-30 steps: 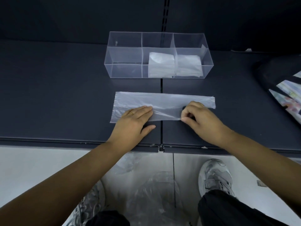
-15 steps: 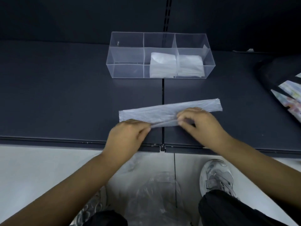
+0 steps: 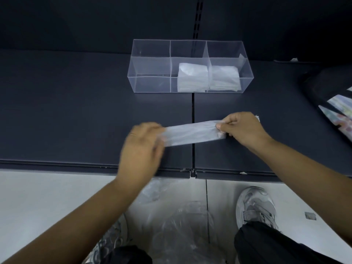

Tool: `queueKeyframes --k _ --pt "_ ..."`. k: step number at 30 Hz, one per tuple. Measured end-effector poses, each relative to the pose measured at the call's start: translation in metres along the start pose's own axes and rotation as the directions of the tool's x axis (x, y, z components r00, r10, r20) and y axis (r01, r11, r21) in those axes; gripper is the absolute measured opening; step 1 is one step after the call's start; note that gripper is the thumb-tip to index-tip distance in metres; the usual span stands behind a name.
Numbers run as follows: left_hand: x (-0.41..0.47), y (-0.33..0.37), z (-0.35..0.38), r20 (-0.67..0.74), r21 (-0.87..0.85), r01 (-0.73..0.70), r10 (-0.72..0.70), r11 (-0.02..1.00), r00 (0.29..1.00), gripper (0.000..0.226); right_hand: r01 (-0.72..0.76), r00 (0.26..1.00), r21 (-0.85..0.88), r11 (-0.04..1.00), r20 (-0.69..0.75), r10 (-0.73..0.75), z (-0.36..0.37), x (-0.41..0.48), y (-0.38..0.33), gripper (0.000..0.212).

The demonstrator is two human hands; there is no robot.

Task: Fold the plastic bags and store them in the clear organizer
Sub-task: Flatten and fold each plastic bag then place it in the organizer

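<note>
You're getting partway: two folded stacks (image 3: 192, 77) sitting in the organizer (image 3: 150, 84), right hand (image 3: 242, 130) pinching the half-folded bag strip (image 3: 192, 135), left hand (image 3: 142, 147) grip too blurry to call.

No legible text or labels, apparently.

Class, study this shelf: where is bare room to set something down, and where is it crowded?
Bare: shelf left of the organizer and left hand; the strip between organizer and plastic bag; the organizer's left compartment. Crowded: folded bags occupy its other compartments; the right hand pinches the plastic bag; a dark item lies far right.
</note>
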State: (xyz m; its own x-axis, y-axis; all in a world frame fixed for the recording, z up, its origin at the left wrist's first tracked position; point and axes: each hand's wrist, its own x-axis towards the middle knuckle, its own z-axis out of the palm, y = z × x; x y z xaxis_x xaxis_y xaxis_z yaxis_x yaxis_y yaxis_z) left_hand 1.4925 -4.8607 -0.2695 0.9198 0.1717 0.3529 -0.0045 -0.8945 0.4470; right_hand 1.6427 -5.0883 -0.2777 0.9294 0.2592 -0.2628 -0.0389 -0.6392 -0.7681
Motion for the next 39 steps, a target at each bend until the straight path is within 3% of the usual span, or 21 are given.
queueKeyframes --k 2,4,6,8,10,11,13,16,21,23,26,29,32,35,39 --pt "-0.007 0.016 0.018 0.317 0.076 -0.136 0.105 0.988 0.943 0.060 -0.012 1.000 -0.041 0.999 -0.014 0.012 0.001 -0.001 -0.002 0.015" --pt "-0.012 0.019 0.032 0.528 0.250 -0.186 0.027 0.950 0.849 0.083 -0.024 1.000 -0.094 0.995 -0.010 0.023 0.000 -0.002 -0.008 0.012" --pt "-0.019 0.012 0.042 0.553 0.335 -0.207 -0.014 0.919 0.833 0.086 0.005 0.996 -0.273 0.962 -0.083 -0.028 0.002 -0.007 -0.014 0.007" --pt "-0.021 0.010 0.044 0.535 0.339 -0.205 -0.009 0.918 0.845 0.084 0.186 0.943 -0.497 0.848 -0.152 -0.297 0.012 -0.019 -0.021 0.031" --pt "-0.021 0.012 0.044 0.529 0.320 -0.190 -0.009 0.928 0.849 0.083 0.456 0.856 -0.527 0.717 0.038 -0.516 0.032 -0.037 -0.028 0.046" --pt "-0.021 0.011 0.045 0.527 0.312 -0.196 0.002 0.929 0.850 0.083 0.559 0.819 -0.489 0.670 0.199 -0.538 0.043 -0.045 -0.029 0.051" --pt "-0.021 0.012 0.045 0.535 0.297 -0.204 0.015 0.933 0.845 0.082 0.622 0.782 -0.498 0.605 0.436 -0.446 0.057 -0.053 -0.019 0.060" --pt "-0.022 0.010 0.045 0.526 0.304 -0.217 0.027 0.928 0.850 0.081 0.546 0.838 -0.666 0.508 0.429 -0.337 0.040 -0.042 0.010 0.071" --pt "-0.022 0.010 0.045 0.524 0.312 -0.227 0.032 0.923 0.851 0.080 0.347 0.937 -0.746 0.568 0.250 -0.243 -0.019 -0.021 0.053 0.077" --pt "-0.021 0.011 0.044 0.521 0.314 -0.231 0.036 0.921 0.853 0.080 0.269 0.963 -0.722 0.638 0.179 -0.203 -0.039 -0.016 0.066 0.068" --pt "-0.021 0.011 0.044 0.520 0.316 -0.233 0.037 0.920 0.853 0.080 0.212 0.973 -0.531 0.820 0.034 -0.230 -0.054 -0.007 0.070 0.050" --pt "-0.021 0.011 0.043 0.522 0.316 -0.237 0.040 0.919 0.852 0.081 0.190 0.955 -0.443 0.876 -0.124 -0.269 -0.058 0.004 0.061 0.025" --pt "-0.017 0.007 0.041 0.532 0.298 -0.260 0.066 0.918 0.844 0.082 0.194 0.964 -0.419 0.887 -0.085 -0.251 -0.059 0.012 0.055 0.004" --pt "-0.012 0.001 0.038 0.547 0.277 -0.284 0.093 0.918 0.832 0.082 0.207 0.972 -0.268 0.941 -0.051 -0.228 -0.067 0.008 0.054 0.013" --pt "-0.002 -0.015 0.035 0.583 0.230 -0.330 0.142 0.915 0.800 0.083 0.017 0.998 -0.069 0.997 0.067 -0.012 -0.079 -0.011 0.052 0.016"
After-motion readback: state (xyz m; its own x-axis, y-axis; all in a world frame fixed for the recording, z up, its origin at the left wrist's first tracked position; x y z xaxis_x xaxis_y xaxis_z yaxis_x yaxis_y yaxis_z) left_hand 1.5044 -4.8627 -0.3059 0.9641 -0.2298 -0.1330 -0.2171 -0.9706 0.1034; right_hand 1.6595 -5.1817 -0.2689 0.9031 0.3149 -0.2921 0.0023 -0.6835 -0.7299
